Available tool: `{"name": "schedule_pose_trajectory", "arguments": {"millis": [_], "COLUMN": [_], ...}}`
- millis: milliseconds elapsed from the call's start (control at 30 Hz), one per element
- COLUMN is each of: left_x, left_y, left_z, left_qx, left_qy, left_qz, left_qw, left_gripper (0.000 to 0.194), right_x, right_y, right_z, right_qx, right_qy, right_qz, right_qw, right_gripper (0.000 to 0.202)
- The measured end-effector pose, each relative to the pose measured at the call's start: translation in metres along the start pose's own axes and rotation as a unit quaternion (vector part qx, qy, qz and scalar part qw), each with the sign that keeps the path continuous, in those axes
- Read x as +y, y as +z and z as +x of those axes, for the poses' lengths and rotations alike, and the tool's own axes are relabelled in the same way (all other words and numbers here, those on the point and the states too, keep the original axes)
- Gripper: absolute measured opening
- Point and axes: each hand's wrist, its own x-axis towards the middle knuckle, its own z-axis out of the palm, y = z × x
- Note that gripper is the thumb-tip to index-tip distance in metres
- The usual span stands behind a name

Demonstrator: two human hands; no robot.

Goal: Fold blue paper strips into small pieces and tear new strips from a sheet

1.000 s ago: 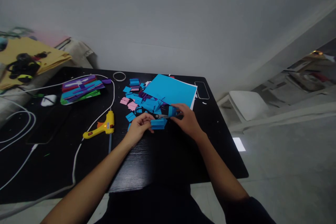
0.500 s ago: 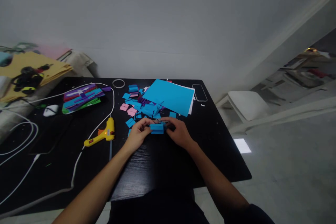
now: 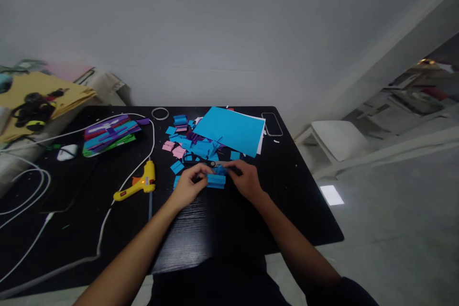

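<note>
My left hand (image 3: 190,184) is closed, thumb and fingertips pinching the left end of a small folded blue paper piece (image 3: 216,181). Just right of it, my right hand (image 3: 245,180) has its fingers bent together at another bit of blue paper (image 3: 221,170), partly hidden by the fingertips. Behind both hands lie scissors (image 3: 214,164) with dark handles, their blades running toward my right hand. A heap of cut and creased blue paper pieces (image 3: 202,148) spreads beyond the scissors, with pink pieces (image 3: 178,152) at its left.
A large blue sheet (image 3: 229,129) lies over white paper at the back. To the left are a yellow glue gun (image 3: 145,182), a white cable (image 3: 103,227) and a stack of coloured paper (image 3: 111,136). A white stool (image 3: 339,138) stands right of the black table (image 3: 287,210).
The folded blue piece has moved slightly down toward me. My hands have shifted a little, and more of the scissors and the blue paper behind the piece now shows.
</note>
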Motion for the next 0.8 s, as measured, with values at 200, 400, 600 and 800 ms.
{"name": "schedule_pose_trajectory", "arguments": {"millis": [200,400,600,800], "left_x": [0.000,0.000,0.001,-0.004], "left_y": [0.000,0.004,0.004,0.006], "left_z": [0.000,-0.002,-0.004,-0.005], "left_qx": [0.014,0.002,-0.054,-0.055], "left_qy": [0.023,0.030,0.097,0.116], "left_qz": [0.014,-0.007,0.041,0.120], "left_qw": [1.000,1.000,0.993,0.984], "left_gripper": [0.011,0.010,0.011,0.014], "right_x": [0.001,0.007,0.006,0.007], "right_y": [-0.010,-0.005,0.003,0.004], "right_z": [0.002,0.006,0.004,0.004], "right_qx": [0.085,0.096,0.023,-0.003], "right_qy": [-0.022,0.104,0.111,0.108], "right_qz": [-0.061,0.109,0.170,0.207], "right_qw": [0.994,0.984,0.979,0.972], "right_gripper": [0.035,0.019,0.019,0.033]}}
